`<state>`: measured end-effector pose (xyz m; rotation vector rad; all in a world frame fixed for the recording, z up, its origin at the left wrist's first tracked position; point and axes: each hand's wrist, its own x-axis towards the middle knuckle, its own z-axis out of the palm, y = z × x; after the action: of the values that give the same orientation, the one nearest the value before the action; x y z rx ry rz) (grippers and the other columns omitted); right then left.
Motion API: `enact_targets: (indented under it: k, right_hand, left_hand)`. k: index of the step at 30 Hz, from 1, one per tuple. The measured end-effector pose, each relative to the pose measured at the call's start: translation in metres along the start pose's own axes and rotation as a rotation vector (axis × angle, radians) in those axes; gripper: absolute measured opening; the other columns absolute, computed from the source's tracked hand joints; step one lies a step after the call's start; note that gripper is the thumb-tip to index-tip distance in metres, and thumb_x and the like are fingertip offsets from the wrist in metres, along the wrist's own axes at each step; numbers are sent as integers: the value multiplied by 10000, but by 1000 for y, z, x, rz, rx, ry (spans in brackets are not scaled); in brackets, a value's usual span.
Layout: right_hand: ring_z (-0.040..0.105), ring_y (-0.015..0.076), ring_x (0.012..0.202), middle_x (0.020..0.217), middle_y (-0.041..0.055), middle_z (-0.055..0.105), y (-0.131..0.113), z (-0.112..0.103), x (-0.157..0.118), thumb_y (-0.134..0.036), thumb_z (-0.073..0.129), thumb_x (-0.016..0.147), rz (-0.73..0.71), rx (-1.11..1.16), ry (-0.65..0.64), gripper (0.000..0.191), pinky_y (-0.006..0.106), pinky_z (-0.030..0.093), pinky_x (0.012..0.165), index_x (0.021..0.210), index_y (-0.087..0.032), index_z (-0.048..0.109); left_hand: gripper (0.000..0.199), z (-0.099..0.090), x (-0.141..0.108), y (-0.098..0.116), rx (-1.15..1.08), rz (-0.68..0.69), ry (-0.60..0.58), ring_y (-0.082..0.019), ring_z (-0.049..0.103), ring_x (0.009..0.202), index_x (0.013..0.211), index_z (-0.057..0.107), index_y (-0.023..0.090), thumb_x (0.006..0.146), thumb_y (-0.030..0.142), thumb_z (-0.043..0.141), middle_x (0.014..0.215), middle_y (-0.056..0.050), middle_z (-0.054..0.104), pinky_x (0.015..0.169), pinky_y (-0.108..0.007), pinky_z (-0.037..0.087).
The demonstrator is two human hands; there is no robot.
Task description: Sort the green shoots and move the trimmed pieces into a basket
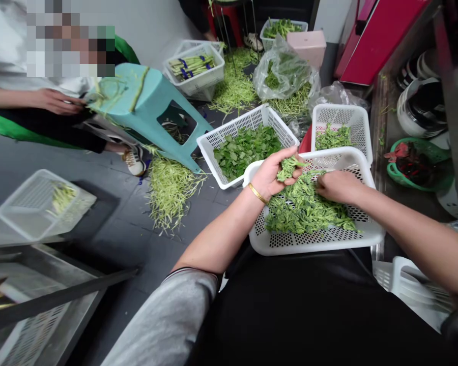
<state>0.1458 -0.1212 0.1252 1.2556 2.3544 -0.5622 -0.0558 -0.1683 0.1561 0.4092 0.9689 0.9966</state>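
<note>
Because everything sits low and close together, we read the layout as arranged for reach, left to right. Far left, a white bin [26, 216] with a few pale stems stands on the floor, probably kept clear of the feet. A co-worker's hand [61, 101] is at the edge of a teal stool [168, 94], which seems to serve as a low desk; stringy scraps lie on it. Pale shreds [171, 195] cover the floor by its foot, likely just dropped there. Further back, bundled stems [193, 66] wear blue bands, presumably to stay together. Next, a leaf crate [210, 165] stands just beside the wide white basket [309, 249]. That basket holds the green pile [305, 206] and sits against the black apron [309, 300], apparently on the lap, so we'd say both hands stay free. Behind it, a smaller crate [367, 127] has similar greens, close by.

Grips now: our left grip [275, 175] is raised over the basket's far left side, palm turned up, fingers half curled around a green sprig [289, 168], maybe lifted to see it better. Our right grip [338, 186] is lower, fingers bent in and touching the pile; fingertips hidden, so we can't tell if it's closed on anything
</note>
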Motion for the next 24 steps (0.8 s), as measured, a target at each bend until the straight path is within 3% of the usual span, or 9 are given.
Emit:
enact_targets:
  k: [3, 7, 10, 12, 15, 17, 19, 21, 24]
  right_hand:
    - [681, 227, 772, 858, 99, 782, 6, -13, -4, -254, 643, 983, -70, 153, 90, 199, 352, 430, 689, 865, -189, 788]
    - [566, 142, 619, 659, -7, 658, 14, -35, -22, -425, 675, 995, -221, 594, 263, 295, 320, 427, 683, 798, -209, 717]
    - [528, 127, 584, 609, -22, 602, 8, -36, -30, -478, 662, 1022, -249, 660, 227, 388, 306, 400, 651, 738, -214, 643]
    - [558, 144, 602, 634, 2, 629, 1, -28, -28, -483, 624, 1064, -190, 588, 169, 417, 310, 400, 645, 748, -211, 647]
    - [665, 216, 735, 855, 103, 767, -8, -10, -20, -413, 672, 1051, -41, 214, 96, 291, 338, 395, 657, 904, -176, 759]
    - [706, 256, 828, 1008, 157, 809, -9, -2, -16, -303, 705, 1015, -28, -39, 27, 172, 348, 377, 660, 1000, -157, 795]
    - [705, 252, 842, 1029, 149, 817, -4, -2, -15, -209, 676, 1000, -88, -116, -24, 130, 349, 364, 656, 996, -166, 798]
    - [674, 218, 788, 926, 95, 799, 7, -11, -16, -182, 669, 989, -157, 11, 22, 129, 342, 383, 664, 931, -188, 784]
    - [600, 157, 660, 734, 18, 698, 23, -28, -22, -331, 762, 979, -224, 501, 147, 181, 313, 431, 641, 849, -206, 740]
  left_hand:
    - [321, -3, -1, -2, 39, -8, -25, -44, 576, 474, 766, 546, 167, 902, 227, 831, 716, 20, 665, 385, -150, 229]
    - [341, 1, -2, -9, 181, -4, -61, -23, 550, 441, 887, 625, 162, 819, 202, 957, 674, 67, 633, 402, -140, 271]
    - [414, 5, -2, -14, 199, 44, -61, -18, 548, 439, 876, 606, 171, 790, 249, 1004, 673, 80, 623, 405, -147, 287]
    - [423, 4, -1, -15, 163, 73, -42, -12, 539, 442, 840, 575, 176, 809, 256, 989, 657, 90, 591, 411, -147, 287]
    - [399, -2, 1, -14, 78, 76, -62, -17, 553, 469, 858, 565, 184, 822, 260, 955, 662, 91, 580, 426, -136, 288]
    - [404, -9, 2, -12, 31, 81, -116, -25, 570, 489, 865, 548, 189, 796, 274, 936, 726, 57, 661, 425, -133, 281]
    - [408, -14, 2, -10, 25, 79, -187, -34, 572, 491, 849, 529, 193, 754, 286, 915, 793, 12, 739, 413, -140, 266]
    - [391, -17, 1, -9, 55, 66, -233, -42, 554, 464, 841, 528, 196, 719, 275, 891, 793, -11, 768, 398, -150, 243]
    - [323, -13, -1, -8, 141, 38, -202, -37, 499, 410, 898, 586, 186, 760, 244, 872, 708, 9, 740, 392, -159, 220]
